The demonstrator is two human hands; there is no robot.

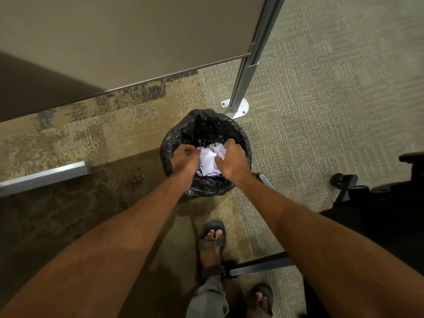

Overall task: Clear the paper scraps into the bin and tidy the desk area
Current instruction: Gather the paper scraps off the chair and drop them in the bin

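Observation:
A round bin (202,125) lined with a black plastic bag stands on the carpet below me. Both my hands are over its mouth. My left hand (184,158) and my right hand (234,160) cup a bunch of white paper scraps (208,160) between them, fingers curled around the pile from either side. The scraps sit just above the bin's opening, inside its rim. The bottom of the bin is dark and hidden.
A partition panel (128,42) with a metal post and floor plate (238,106) stands just behind the bin. A metal desk leg (43,176) lies left. An office chair base (358,187) and a dark bar (259,266) are right, near my sandalled feet (212,239).

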